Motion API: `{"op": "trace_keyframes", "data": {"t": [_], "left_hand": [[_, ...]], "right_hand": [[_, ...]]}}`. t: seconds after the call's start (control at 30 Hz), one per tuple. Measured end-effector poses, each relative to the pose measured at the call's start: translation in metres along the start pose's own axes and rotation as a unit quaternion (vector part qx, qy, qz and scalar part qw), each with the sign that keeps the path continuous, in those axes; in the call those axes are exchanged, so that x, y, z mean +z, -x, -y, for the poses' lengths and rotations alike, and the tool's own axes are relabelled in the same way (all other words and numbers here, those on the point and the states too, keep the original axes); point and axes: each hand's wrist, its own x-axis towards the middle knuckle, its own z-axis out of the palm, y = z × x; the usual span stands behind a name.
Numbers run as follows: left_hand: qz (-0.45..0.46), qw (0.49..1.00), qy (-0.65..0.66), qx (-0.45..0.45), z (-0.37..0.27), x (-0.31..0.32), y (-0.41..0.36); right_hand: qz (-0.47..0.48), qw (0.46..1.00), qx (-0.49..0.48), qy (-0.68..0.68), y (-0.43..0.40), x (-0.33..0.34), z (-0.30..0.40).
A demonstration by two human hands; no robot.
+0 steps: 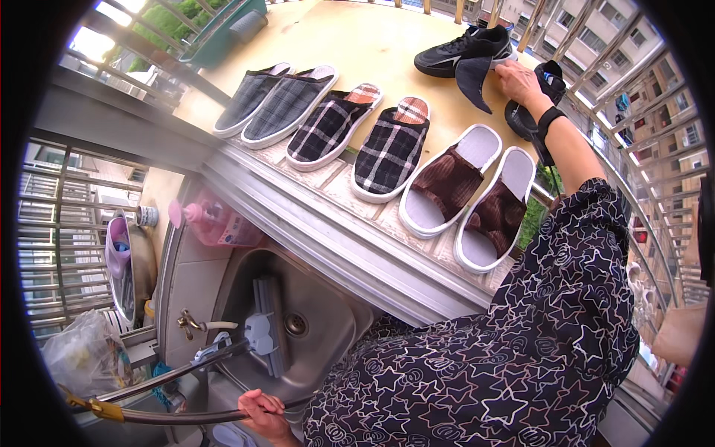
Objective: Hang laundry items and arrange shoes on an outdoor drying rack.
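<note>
At the far end of a yellowish ledge board (357, 42), my right hand (519, 81) pinches the pale end of a dark, curved piece that looks like an insole (473, 84). Just behind that piece is a black sneaker (455, 53) with a white mark. Its apparent mate, another black shoe (522, 118), stands beside my wrist and is partly hidden by it. Low in the view, my left hand (262, 410) has its fingers curled over a metal tube (179, 417). Grey plaid slippers (290, 106), black-and-white plaid slippers (394, 151) and brown open-toe slippers (447, 179) line the ledge.
Metal bars (586, 33) fence the ledge, with a green planter (223, 33) at its far left. Below the window track (335, 251), a mop head (262, 329) lies in a steel sink (335, 313). A pink bottle (215, 223) and a brass tap (190, 323) are nearby.
</note>
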Motion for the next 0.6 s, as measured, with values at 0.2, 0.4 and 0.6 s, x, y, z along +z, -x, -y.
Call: {"op": "trace_keyframes", "data": {"t": [0.2,0.4,0.6], "left_hand": [[-0.001,1.000,-0.006,-0.004,0.000,-0.002,-0.001],[0.002,1.000,-0.003,-0.008,0.001,-0.001,-0.002],[-0.014,1.000,0.002,-0.013,-0.002,0.002,0.000]], "right_hand": [[-0.202,0.948,0.199,-0.148,0.006,0.015,0.003],[-0.346,0.875,0.279,-0.190,-0.004,0.030,-0.003],[0.002,0.964,0.228,-0.138,-0.014,0.001,0.010]]}}
